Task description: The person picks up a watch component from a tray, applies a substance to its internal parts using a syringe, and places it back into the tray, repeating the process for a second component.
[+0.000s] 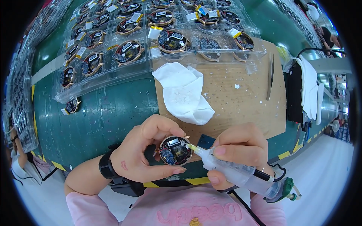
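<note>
My left hand [137, 150] grips a round watch case [174, 153] by its rim, between thumb and fingers. The open side of the case faces up, showing a blue circuit board, thin wires and a silvery part inside. In my right hand [243, 147] is a translucent dispensing syringe [235, 174], with a green cap and a tube at its back end. Its yellowish nozzle points left, and the tip is at the right inner side of the case; whether it touches cannot be made out. A small dark flat piece [206, 141] lies between my hands.
A crumpled white cloth [183, 94] lies on a cardboard sheet [241, 109], with tweezers [270, 77] to its right. See-through plastic trays [124, 73] hold several watch cases at the back. One loose case [71, 105] sits on the green table [113, 101]. White cloths [309, 86] hang at right.
</note>
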Available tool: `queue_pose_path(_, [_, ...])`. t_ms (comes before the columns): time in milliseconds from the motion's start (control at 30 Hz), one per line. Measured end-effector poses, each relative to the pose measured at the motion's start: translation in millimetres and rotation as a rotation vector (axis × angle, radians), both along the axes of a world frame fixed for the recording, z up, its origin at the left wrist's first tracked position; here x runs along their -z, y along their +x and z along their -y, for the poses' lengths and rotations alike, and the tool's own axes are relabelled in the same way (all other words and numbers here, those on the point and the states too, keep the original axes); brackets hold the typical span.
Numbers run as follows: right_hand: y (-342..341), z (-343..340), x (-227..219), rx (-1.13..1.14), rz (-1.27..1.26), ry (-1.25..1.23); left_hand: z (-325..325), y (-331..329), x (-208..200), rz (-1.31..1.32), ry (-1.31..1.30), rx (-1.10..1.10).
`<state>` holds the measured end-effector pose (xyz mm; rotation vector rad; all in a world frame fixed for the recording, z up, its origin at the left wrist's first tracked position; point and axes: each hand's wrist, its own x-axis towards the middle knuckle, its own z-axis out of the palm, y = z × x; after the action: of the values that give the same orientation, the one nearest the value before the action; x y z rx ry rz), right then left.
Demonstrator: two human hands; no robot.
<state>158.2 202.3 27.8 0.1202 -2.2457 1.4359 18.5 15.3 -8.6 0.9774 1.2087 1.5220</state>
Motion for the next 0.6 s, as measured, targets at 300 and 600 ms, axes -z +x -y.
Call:
queue_pose_path(300, [-0.2, -0.7, 0.5, -0.004, 0.000, 0.018, 1.0, 1.3, 2.7, -0.097, -0.020, -0.003])
queue_pose_path(600, [0.3, -1.9, 1.4, -0.017, -0.011, 0.069, 1.2, 1.2, 3.3, -0.126, -0.026, 0.000])
